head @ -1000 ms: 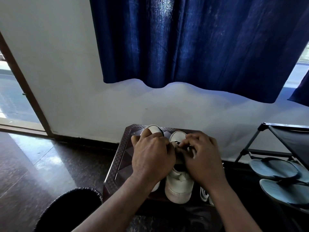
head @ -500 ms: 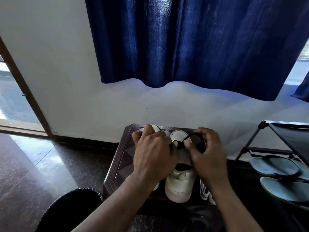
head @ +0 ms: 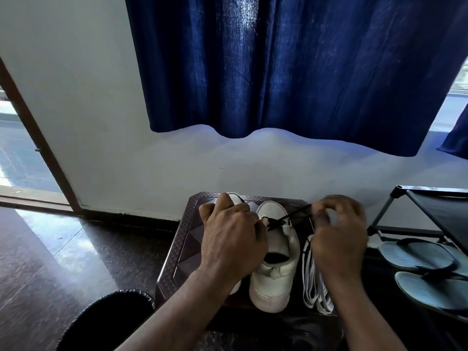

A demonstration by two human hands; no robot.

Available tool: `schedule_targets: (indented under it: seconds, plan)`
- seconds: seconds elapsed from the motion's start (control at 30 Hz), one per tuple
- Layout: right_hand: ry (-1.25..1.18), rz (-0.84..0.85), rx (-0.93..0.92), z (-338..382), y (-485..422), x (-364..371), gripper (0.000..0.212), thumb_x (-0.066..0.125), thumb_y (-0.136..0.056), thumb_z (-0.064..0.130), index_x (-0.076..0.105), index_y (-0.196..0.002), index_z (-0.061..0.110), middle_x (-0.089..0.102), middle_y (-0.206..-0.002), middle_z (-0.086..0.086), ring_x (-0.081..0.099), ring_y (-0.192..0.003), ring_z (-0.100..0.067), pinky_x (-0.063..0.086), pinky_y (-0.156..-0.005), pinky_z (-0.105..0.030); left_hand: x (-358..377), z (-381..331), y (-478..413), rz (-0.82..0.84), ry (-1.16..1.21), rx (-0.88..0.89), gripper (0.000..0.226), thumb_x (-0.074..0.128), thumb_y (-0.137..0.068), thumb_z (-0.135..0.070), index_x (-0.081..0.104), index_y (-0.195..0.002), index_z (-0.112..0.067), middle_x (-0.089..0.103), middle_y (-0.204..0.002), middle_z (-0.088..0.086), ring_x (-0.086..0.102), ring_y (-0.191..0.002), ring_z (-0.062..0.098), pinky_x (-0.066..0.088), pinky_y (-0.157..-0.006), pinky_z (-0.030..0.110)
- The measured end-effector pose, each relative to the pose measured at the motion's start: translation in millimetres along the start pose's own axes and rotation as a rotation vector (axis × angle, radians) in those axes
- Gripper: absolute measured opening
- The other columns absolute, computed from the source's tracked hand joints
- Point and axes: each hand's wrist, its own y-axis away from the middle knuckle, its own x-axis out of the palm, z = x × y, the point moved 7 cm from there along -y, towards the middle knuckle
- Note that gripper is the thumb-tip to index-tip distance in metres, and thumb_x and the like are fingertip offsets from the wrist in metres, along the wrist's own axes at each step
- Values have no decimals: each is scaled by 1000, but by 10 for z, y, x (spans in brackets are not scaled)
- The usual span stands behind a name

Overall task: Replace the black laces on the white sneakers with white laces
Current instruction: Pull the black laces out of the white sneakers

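Note:
Two white sneakers stand side by side on a dark patterned stool (head: 186, 239), toes toward the wall. My left hand (head: 230, 239) lies over the left sneaker (head: 234, 197) and grips the side of the right sneaker (head: 274, 277). My right hand (head: 339, 234) pinches the black lace (head: 291, 216), which runs taut up and to the right from the right sneaker's eyelets. A bundle of white laces (head: 314, 287) lies on the stool just right of that sneaker, partly hidden under my right wrist.
A black rack (head: 430, 206) with pale blue flip-flops (head: 417, 254) stands at the right. A dark round bin (head: 109, 320) sits at the lower left. A blue curtain (head: 291, 67) hangs above the white wall, with a doorway (head: 22, 153) at the left.
My right hand has moved out to the right, drawing the black lace from a loop over the shoe into a taut line. This uncovered the white laces. My left hand stayed in place.

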Motion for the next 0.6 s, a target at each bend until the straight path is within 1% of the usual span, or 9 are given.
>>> schedule_targets:
  seconds: [0.03, 0.1, 0.13, 0.2, 0.23, 0.33, 0.47, 0.53, 0.6]
  plan:
    - [-5, 7, 60, -51, -29, -33, 4, 72, -92, 11, 69, -90, 13, 56, -109, 0, 60, -103, -26, 30, -86, 1, 1, 1, 4, -8, -2, -1, 30, 64, -84, -39, 72, -62, -21, 57, -64, -14, 43, -90, 16, 32, -79, 40]
    - [12, 117, 109, -119, 0, 41, 9, 75, -91, 13, 69, -97, 15, 59, -111, -1, 61, -105, -24, 31, -86, 1, 4, 0, 12, -17, 0, -4, 30, 64, -84, -39, 72, -62, -21, 58, -64, -14, 44, -89, 16, 30, -79, 39]
    - [32, 186, 97, -104, 56, 120, 18, 78, -88, 18, 69, -103, 18, 61, -113, 0, 61, -107, -23, 36, -90, -5, 7, 2, 12, -13, 2, -7, 30, 63, -84, -39, 72, -62, -21, 58, -64, -13, 43, -89, 16, 31, -79, 39]
    - [84, 307, -23, 2, 171, 274, 32, 79, -82, 34, 67, -111, 30, 62, -121, 7, 59, -115, -19, 46, -98, -28, 13, 13, 8, 8, 13, -16, 29, 61, -83, -38, 73, -63, -21, 58, -65, -13, 42, -90, 16, 35, -80, 41]
    - [114, 359, -100, 68, 214, 342, 30, 75, -80, 41, 69, -108, 35, 61, -122, 14, 56, -120, -18, 45, -101, -35, 12, 17, 6, 19, 21, -22, 29, 60, -82, -38, 73, -63, -20, 59, -65, -12, 42, -90, 16, 37, -80, 42]
    - [207, 432, -182, 190, 315, 425, 15, 63, -75, 44, 70, -85, 35, 54, -109, 29, 52, -119, -16, 43, -101, -40, 5, 27, 1, 25, 46, -42, 27, 58, -81, -35, 73, -64, -20, 60, -66, -12, 40, -91, 15, 38, -81, 42]
    - [202, 386, -165, 136, 291, 415, 20, 56, -81, 45, 68, -81, 29, 61, -101, 19, 53, -104, -18, 46, -90, -38, 33, 35, -1, 21, 26, -36, 28, 63, -83, -39, 73, -65, -21, 60, -67, -12, 43, -93, 16, 33, -80, 40]
    - [166, 203, -134, 75, 123, 235, 11, 58, -87, 31, 67, -83, 25, 62, -98, 6, 58, -97, -26, 45, -83, -36, 29, 45, 4, 16, 27, -34, 30, 64, -85, -42, 74, -67, -21, 61, -69, -13, 45, -94, 17, 31, -82, 40]
    - [57, 9, 16, -31, -66, -41, 12, 58, -96, 22, 64, -86, 21, 61, -95, 1, 60, -94, -27, 37, -79, -29, 23, 54, 3, 8, 27, -39, 31, 64, -86, -44, 75, -68, -22, 61, -69, -13, 46, -94, 17, 30, -82, 40]
